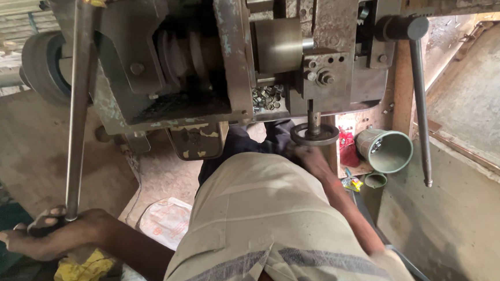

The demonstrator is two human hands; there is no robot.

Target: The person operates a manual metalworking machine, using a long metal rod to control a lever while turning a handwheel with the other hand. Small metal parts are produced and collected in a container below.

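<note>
My left hand, at the lower left, is closed around the bottom end of a long steel lever rod that runs up to the top of a heavy, worn press machine. My right hand reaches forward past my striped shirt to the round metal die plate under the press's vertical ram. Its fingertips rest at the plate's near edge. Whether they pinch a small part is hidden.
A pile of small metal pieces lies on the machine bed. A green plastic cup and a red packet sit right of the die. A second handle bar hangs at right, a flywheel at left, and a yellow cloth lies below.
</note>
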